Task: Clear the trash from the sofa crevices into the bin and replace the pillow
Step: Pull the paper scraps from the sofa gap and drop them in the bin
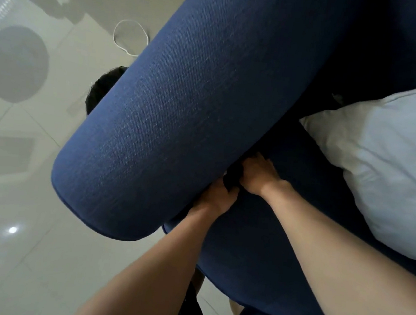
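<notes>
A dark gap (235, 175) runs between the blue sofa's padded armrest (170, 117) and its seat cushion (264, 243). Both hands press into it. The left hand (219, 197) has its fingers curled under the armrest edge; the right hand (257, 174) reaches in just beside it, fingertips buried. Whether either holds trash cannot be seen. A white pillow (381, 160) lies on the seat to the right, cut off by the frame. A black bin (101, 89) peeks from behind the armrest on the pale tiled floor (12, 252).

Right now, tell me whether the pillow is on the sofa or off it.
On it: the white pillow rests on the blue sofa seat, against the back.
</notes>
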Available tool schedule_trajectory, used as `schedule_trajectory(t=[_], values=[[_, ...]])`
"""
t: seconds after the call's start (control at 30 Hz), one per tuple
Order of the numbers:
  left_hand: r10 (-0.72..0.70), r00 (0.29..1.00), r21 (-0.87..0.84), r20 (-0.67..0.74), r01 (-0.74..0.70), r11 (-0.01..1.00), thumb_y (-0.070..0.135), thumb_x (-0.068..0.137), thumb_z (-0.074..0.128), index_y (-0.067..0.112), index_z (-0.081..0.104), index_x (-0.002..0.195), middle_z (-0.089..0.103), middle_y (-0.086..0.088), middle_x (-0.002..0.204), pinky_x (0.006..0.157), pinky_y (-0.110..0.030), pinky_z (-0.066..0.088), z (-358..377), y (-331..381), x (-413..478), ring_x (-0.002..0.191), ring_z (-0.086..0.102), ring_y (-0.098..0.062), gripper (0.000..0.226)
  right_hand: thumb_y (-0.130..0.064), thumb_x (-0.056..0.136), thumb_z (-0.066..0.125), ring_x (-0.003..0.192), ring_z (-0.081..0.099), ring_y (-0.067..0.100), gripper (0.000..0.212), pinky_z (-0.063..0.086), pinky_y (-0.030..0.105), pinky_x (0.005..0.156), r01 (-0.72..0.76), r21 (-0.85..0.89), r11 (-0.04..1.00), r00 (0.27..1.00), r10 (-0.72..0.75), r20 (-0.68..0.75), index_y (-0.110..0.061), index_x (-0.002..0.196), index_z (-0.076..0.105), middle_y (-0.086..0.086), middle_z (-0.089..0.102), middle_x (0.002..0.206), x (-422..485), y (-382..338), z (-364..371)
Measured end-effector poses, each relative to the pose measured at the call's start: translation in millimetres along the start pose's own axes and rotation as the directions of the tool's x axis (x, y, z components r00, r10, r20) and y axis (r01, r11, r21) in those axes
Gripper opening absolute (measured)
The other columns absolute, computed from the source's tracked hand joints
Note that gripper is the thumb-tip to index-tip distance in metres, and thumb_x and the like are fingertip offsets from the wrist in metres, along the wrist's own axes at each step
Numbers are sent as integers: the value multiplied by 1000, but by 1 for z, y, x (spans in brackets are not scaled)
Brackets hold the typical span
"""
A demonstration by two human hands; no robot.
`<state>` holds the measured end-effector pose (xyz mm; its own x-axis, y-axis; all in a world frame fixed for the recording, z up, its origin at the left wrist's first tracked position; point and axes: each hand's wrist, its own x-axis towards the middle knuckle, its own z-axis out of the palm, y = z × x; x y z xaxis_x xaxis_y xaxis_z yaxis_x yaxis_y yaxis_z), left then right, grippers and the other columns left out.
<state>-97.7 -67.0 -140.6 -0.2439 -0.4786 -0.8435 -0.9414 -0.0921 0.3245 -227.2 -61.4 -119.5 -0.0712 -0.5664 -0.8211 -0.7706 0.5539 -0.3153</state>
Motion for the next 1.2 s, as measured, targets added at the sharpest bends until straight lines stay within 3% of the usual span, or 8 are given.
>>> schedule_trajectory(t=[0.23, 0.37, 0.5, 0.63, 0.73, 1.0, 1.1, 1.2], values=[[34, 996, 0, -88, -35, 999, 28, 94, 52, 24, 41, 144, 46, 2, 148, 114, -31, 34, -8, 11, -25, 136, 43, -19, 51, -12, 96, 45, 123, 55, 30, 39, 49, 41, 100, -4, 305, 952, 978, 68, -198, -15, 134, 52, 10, 52, 140, -30, 9, 3], [102, 968, 8, -230, -103, 995, 28, 91, 58, 19, 62, 119, 68, -6, 115, 88, -36, 55, -21, 31, -59, 106, 65, -27, 29, -17, 95, 51, 104, 64, 27, 23, 54, 37, 83, 49, 377, 925, 928, 98, -361, -14, 116, 60, 7, 65, 119, -63, 16, -5], [184, 942, 74, -282, -170, 983, 30, 92, 53, 19, 58, 103, 67, -5, 97, 69, -36, 53, -40, 54, -95, 83, 64, -26, 16, -20, 96, 50, 93, 65, 29, 17, 50, 35, 69, 89, 377, 922, 863, 118, -492, -15, 110, 57, 7, 69, 106, -102, 15, -25], [341, 876, 181, -340, -295, 938, 24, 96, 44, 17, 50, 105, 64, -3, 96, 63, -34, 44, -64, 81, -128, 76, 57, -24, 13, -19, 97, 47, 111, 60, 32, 37, 51, 41, 86, 109, 355, 928, 808, 126, -576, -17, 134, 50, 13, 64, 122, -140, 11, -54], [401, 827, 183, -394, -357, 916, 21, 97, 43, 17, 47, 111, 56, 0, 88, 64, -34, 41, -85, 100, -146, 74, 53, -25, 15, -17, 97, 46, 102, 63, 32, 26, 52, 39, 82, 137, 380, 915, 763, 147, -630, -12, 117, 62, 11, 69, 110, -157, 7, -77], [452, 745, 2, -491, -517, 856, 20, 97, 48, 18, 56, 100, 62, -3, 97, 64, -30, 43, -153, 107, -159, 77, 53, -17, 9, -18, 93, 52, 89, 62, 24, 16, 52, 39, 78, 218, 331, 918, 695, 92, -713, -9, 94, 65, 7, 62, 101, -167, -37, -116], [438, 712, 3, -548, -522, 853, 18, 98, 51, 15, 61, 105, 50, 0, 114, 74, -23, 39, -187, 95, -154, 90, 46, -12, 13, -19, 93, 56, 87, 60, 22, 15, 51, 34, 77, 231, 286, 930, 700, 45, -713, -9, 96, 68, 6, 57, 107, -152, -70, -132], [316, 727, -113, -610, -474, 873, 19, 97, 53, 14, 63, 103, 50, -1, 120, 62, -7, 38, -224, 77, -144, 91, 46, -11, 13, -22, 94, 57, 87, 58, 21, 17, 46, 30, 72, 244, 228, 942, 711, -14, -703, -10, 99, 68, 6, 55, 108, -133, -111, -150]])
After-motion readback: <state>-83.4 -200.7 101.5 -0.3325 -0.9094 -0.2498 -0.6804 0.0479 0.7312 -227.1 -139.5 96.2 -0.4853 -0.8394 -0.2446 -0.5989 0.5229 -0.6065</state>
